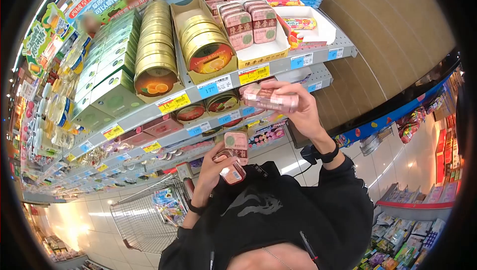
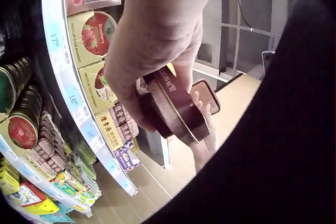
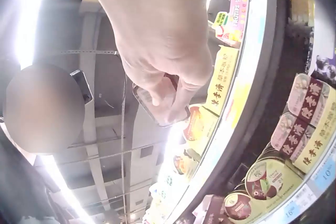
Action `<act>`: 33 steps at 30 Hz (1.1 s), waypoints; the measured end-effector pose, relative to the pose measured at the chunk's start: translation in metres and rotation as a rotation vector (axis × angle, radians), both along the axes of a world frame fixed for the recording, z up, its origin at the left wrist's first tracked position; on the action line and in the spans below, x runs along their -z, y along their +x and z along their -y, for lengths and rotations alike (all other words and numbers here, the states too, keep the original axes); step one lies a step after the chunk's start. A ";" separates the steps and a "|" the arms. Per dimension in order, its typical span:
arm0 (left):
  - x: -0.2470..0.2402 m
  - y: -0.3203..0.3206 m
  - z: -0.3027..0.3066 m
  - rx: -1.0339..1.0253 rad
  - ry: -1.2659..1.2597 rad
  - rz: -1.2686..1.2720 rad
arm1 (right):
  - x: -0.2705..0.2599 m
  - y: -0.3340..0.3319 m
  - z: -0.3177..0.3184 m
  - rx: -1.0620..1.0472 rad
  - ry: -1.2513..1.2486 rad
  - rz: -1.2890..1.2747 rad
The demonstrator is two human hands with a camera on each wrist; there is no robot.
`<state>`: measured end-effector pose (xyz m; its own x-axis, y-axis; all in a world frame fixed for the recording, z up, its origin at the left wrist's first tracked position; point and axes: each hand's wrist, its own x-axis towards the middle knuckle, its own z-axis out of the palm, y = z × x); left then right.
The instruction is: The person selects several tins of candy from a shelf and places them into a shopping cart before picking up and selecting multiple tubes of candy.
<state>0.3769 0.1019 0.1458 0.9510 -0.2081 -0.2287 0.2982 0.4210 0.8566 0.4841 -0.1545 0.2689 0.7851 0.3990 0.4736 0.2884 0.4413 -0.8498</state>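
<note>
Low in front of the chest, my left hand (image 1: 209, 170) grips small pink tins (image 1: 236, 145) with rounded corners and a dark red label band. One shows its face, and another overlaps it below. In the left wrist view the fingers wrap the dark red sides of the tins (image 2: 176, 103). Higher and to the right, my right hand (image 1: 304, 113) holds a pink tin (image 1: 271, 100) by its edges, close in front of the shelf edge. Thumb and fingers pinch this tin (image 3: 157, 100) in the right wrist view. Similar pink tins (image 1: 251, 24) stand in a display box on the top shelf.
Gold round tins (image 1: 206, 46) and green boxes (image 1: 117, 93) line the shelf to the left. Price tags run along the shelf edge (image 1: 223, 83). A wire shopping cart (image 1: 141, 220) stands at lower left. A brown panelled surface (image 1: 387, 26) rises beyond the shelf's right end.
</note>
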 end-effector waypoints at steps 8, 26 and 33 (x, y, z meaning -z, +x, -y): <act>0.000 -0.006 -0.028 -0.050 -0.076 -0.063 | -0.013 -0.010 -0.024 0.168 -0.109 0.225; -0.006 0.007 -0.011 -0.133 -0.062 -0.032 | -0.105 0.073 0.078 0.419 -0.103 0.084; 0.004 0.005 -0.004 -0.168 -0.028 0.004 | -0.142 0.100 0.081 0.515 -0.475 0.175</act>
